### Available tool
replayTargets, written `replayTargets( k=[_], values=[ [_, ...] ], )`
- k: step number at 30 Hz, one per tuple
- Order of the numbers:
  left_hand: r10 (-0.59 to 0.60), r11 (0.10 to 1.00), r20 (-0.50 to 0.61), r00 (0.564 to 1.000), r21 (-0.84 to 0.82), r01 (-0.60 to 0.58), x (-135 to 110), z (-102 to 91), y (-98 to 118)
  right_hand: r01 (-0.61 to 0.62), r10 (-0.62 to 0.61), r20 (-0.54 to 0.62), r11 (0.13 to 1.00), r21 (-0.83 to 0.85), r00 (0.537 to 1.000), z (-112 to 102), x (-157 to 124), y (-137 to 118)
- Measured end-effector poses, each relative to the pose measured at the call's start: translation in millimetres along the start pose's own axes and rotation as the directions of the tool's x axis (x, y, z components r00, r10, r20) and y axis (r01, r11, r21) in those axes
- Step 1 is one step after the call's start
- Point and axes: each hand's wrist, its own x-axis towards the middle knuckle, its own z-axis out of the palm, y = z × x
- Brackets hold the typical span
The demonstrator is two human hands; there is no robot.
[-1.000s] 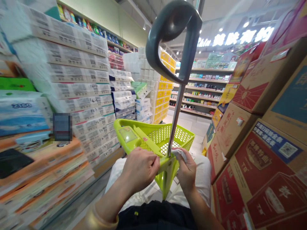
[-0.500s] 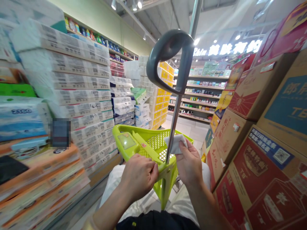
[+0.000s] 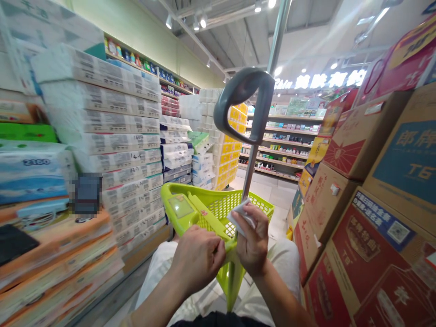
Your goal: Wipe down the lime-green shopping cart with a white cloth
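My right grip [image 3: 250, 240] is clamped on the white tissue [image 3: 241, 219], now lower, just beside the steel cart pole [image 3: 250, 175]. My left grip [image 3: 197, 261] is curled together at the lime-green basket [image 3: 218, 202]; can't tell if it holds anything.

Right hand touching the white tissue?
Touching: the head view shows the right hand gripping the white tissue, its fingers pressed against the folded sheet.

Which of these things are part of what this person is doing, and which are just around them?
In use: left hand, right hand, white wipe pinched in the right hand, lime-green shopping basket, grey cart handle.

Just around: stacked wrapped paper packs, cardboard cartons, store shelves.
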Motion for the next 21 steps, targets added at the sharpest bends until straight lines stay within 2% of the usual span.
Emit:
replayTargets(
  k=[4, 7, 12, 14, 15, 17, 18, 20, 21],
  values=[
    [-0.001, 1.0, -0.004, 1.0, 0.004, 0.001, 0, -0.1, 0, 0.046, -0.045, 0.029, 0.999, -0.014, 0.999, -6, 5, 3],
    [0.001, 1.0, 0.001, 1.0, -0.005, -0.001, -1, 0.2, 0, 0.032, -0.032, 0.037, 0.999, -0.001, 0.999, -8, 3, 2],
    [-0.005, 1.0, 0.014, 1.0, 0.0, 0.005, -1, 0.5, 1, -0.017, 0.022, -0.055, 0.996, 0.087, 0.998, -5, 34, 2],
    [-0.015, 1.0, 0.014, 1.0, 0.008, 0.015, -2, 0.9, 1, -0.078, 0.093, -0.088, 0.984, 0.163, 0.992, -6, 40, 1],
    [-0.018, 1.0, 0.012, 1.0, 0.013, 0.018, -2, 1.2, 1, -0.143, 0.167, -0.099, 0.967, 0.212, 0.981, -6, 39, 1],
    [-0.012, 1.0, 0.005, 1.0, 0.015, 0.012, -2, 1.9, 0, -0.336, 0.388, -0.096, 0.877, 0.342, 0.917, -6, 34, 2],
    [-0.006, 1.0, 0.002, 1.0, 0.013, 0.006, -2, 2.2, 0, -0.435, 0.51, -0.077, 0.795, 0.424, 0.857, -5, 32, 3],
    [-0.002, 1.0, 0.002, 1.0, 0.002, 0.002, -2, 2.8, -1, -0.558, 0.698, 0.0, 0.572, 0.601, 0.716, -3, 38, 5],
    [-0.003, 1.0, 0.007, 1.0, -0.003, 0.003, -2, 3.0, -1, -0.558, 0.747, 0.032, 0.466, 0.686, 0.664, -2, 46, 6]
  ],
)
